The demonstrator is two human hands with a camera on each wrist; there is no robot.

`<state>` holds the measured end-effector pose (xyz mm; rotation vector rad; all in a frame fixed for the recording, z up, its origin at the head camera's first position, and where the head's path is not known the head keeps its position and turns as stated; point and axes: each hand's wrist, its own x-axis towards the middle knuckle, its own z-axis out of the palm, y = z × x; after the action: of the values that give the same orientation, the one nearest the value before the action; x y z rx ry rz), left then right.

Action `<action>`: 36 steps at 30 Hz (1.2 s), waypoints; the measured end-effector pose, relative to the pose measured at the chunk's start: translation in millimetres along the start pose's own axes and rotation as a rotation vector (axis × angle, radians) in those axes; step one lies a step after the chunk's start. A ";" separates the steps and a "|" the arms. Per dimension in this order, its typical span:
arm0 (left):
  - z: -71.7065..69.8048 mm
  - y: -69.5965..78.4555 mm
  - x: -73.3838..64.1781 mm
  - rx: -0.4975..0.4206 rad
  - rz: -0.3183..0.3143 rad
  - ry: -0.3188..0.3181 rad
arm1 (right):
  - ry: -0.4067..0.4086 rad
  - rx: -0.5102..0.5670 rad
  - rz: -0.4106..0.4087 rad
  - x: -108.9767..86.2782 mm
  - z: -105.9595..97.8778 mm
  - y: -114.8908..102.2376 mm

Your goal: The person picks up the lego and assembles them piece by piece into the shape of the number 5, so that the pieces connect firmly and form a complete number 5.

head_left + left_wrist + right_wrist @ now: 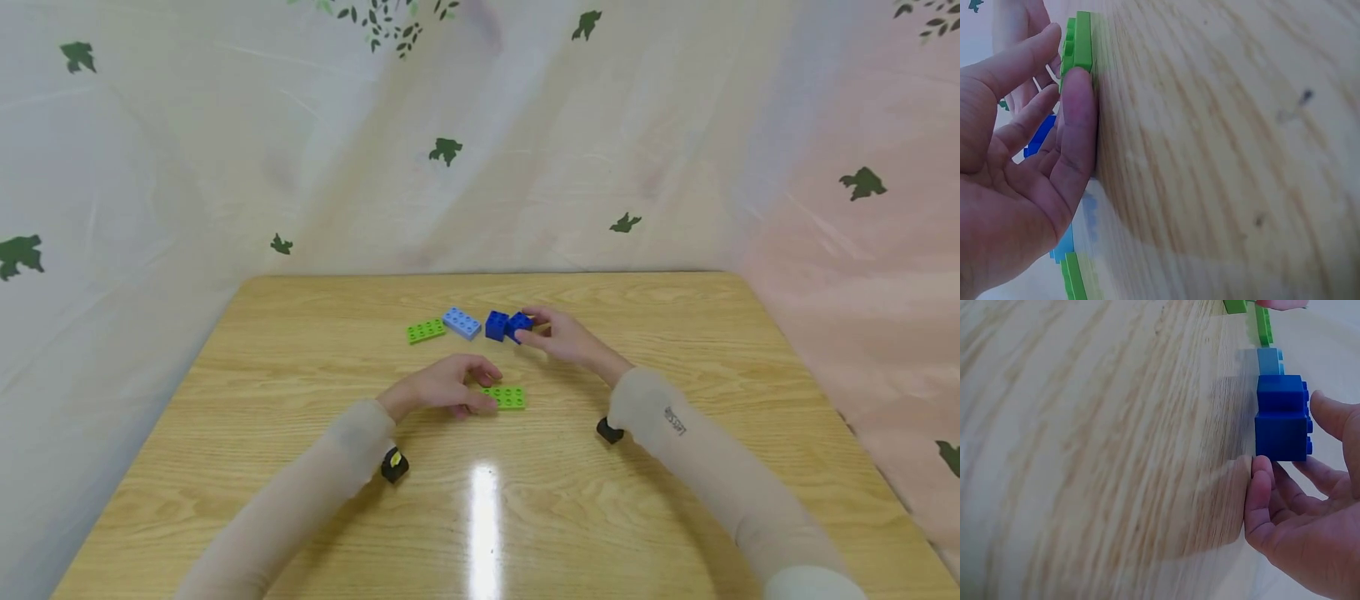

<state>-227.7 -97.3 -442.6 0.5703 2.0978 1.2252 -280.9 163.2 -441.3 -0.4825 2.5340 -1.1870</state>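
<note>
My left hand (452,385) is low over the table with its fingers spread around the left end of a lime-green brick (510,397), a flat one with two rows of studs. In the left wrist view one finger (1077,100) lies along the table right at that brick's end. Farther back, my right hand (564,335) reaches round the right one of two dark blue bricks (519,325). The right wrist view has the thumb (1332,415) raised beside the studs and the other fingers at the brick's near side. Left of it stands the second dark blue brick (496,326).
A light blue brick (461,322) and another flat lime-green brick (426,331) lie left of the dark blue pair on the wooden table (300,433). Cloth with green leaf shapes (446,151) hangs behind the table and at both sides.
</note>
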 end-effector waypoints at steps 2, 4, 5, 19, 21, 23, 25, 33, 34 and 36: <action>0.1 0.1 0.5 0.004 -0.003 0.001 | 0.003 0.003 0.010 0.8 0.4 0.7; 0.6 0.0 1.2 0.007 -0.003 0.008 | 0.008 0.011 0.015 2.0 0.9 2.3; 0.9 -0.1 1.6 0.009 -0.003 0.013 | 0.009 0.015 0.014 2.8 1.2 2.9; 2.8 1.7 2.8 0.043 -0.014 0.030 | -0.005 0.056 0.033 2.2 1.0 1.3; 2.8 1.2 3.8 0.046 -0.016 0.031 | -0.004 0.060 0.032 2.1 0.8 1.0; 2.6 1.2 4.5 0.047 -0.017 0.031 | -0.005 0.064 0.025 1.4 0.1 0.1; 2.0 1.9 5.0 0.057 -0.018 0.035 | -0.006 0.071 0.018 1.0 -0.5 -0.1; -4.5 3.2 9.9 0.099 -0.009 0.082 | -0.008 0.073 -0.003 -1.0 -2.6 -1.7; -5.7 2.7 10.9 0.103 -0.009 0.087 | -0.011 0.065 -0.009 -1.1 -2.5 -1.8; -8.0 2.5 12.2 0.110 -0.009 0.093 | -0.013 0.050 -0.018 -1.1 -2.2 -2.1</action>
<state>-241.9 -93.1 -441.2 0.5612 2.2546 1.1568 -280.5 163.9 -438.2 -0.5003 2.4875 -1.2467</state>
